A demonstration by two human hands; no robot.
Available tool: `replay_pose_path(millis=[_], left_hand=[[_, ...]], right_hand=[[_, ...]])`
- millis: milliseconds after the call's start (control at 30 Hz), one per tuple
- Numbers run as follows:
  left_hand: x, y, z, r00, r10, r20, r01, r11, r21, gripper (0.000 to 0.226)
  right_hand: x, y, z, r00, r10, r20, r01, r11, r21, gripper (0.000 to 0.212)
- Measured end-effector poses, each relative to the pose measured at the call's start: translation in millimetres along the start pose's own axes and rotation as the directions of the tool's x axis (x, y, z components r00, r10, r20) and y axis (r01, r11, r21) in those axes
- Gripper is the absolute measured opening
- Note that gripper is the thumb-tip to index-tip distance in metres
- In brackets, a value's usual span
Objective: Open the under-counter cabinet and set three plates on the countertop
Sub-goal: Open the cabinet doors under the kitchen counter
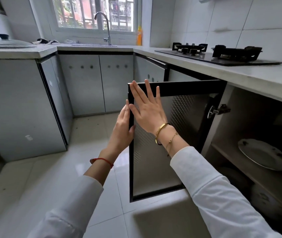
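Observation:
The under-counter cabinet door [184, 121] with a black frame stands swung wide, showing its inner side. My left hand [122, 131] curls around the door's free vertical edge, thumb on the near face. My right hand [147, 107] lies flat on the inner face near the top corner, fingers spread, holding nothing. Inside the cabinet a white plate [263, 154] with small dark marks rests on the upper shelf at the right. Another white dish [263, 198] sits lower in the shadow. The pale countertop [250, 74] runs above the cabinet.
A black gas hob [222, 53] sits on the counter at the back right. Sink with tap [105, 26] is under the window, an orange bottle [139, 36] beside it. A pot lid [6, 42] lies on the left counter. Tiled floor [51, 177] lies below.

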State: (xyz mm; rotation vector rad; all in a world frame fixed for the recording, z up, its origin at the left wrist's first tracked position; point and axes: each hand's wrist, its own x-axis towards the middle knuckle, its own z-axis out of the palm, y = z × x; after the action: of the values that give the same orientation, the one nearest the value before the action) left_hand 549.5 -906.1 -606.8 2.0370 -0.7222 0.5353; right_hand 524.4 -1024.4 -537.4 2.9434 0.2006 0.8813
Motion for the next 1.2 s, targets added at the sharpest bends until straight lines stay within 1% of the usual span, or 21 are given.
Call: replay_pose_path(millis=[233,333,433,567,733,900,1033,1200], left_hand=[[-4,-2,-1,1.000,0.003,0.016,-0.004,0.999,0.035,0.083],[-14,9,1,0.999,0.012,-0.041,-0.008,0.997,0.083,0.081],[-26,28,3,0.993,0.047,-0.111,-0.031,0.990,0.139,0.079],[-41,57,4,0.991,0.109,-0.083,-0.105,0.993,0.053,0.078],[-59,87,9,0.981,0.190,0.023,-0.189,0.981,-0.042,0.070],[-75,115,15,0.963,0.245,0.115,-0.230,0.964,-0.131,0.063],[-80,148,28,0.940,0.297,0.167,-0.262,0.943,-0.206,0.060],[-83,198,62,0.908,0.366,0.204,-0.285,0.896,-0.340,0.060]], right_hand=[[-6,0,-4,1.000,-0.006,-0.016,0.007,0.999,0.048,0.061],[-18,2,-12,0.999,-0.007,-0.052,0.011,0.997,0.073,0.060],[-40,9,-23,0.993,0.052,-0.106,-0.037,0.990,0.140,0.058],[-78,20,-42,0.969,0.146,-0.198,-0.104,0.973,0.207,0.053],[-126,26,-63,0.941,0.222,-0.256,-0.182,0.969,0.169,0.051],[-172,36,-88,0.913,0.292,-0.286,-0.261,0.955,0.143,0.050],[-211,52,-111,0.867,0.378,-0.326,-0.356,0.926,0.126,0.048],[-249,75,-141,0.795,0.472,-0.382,-0.507,0.862,0.011,0.046]])
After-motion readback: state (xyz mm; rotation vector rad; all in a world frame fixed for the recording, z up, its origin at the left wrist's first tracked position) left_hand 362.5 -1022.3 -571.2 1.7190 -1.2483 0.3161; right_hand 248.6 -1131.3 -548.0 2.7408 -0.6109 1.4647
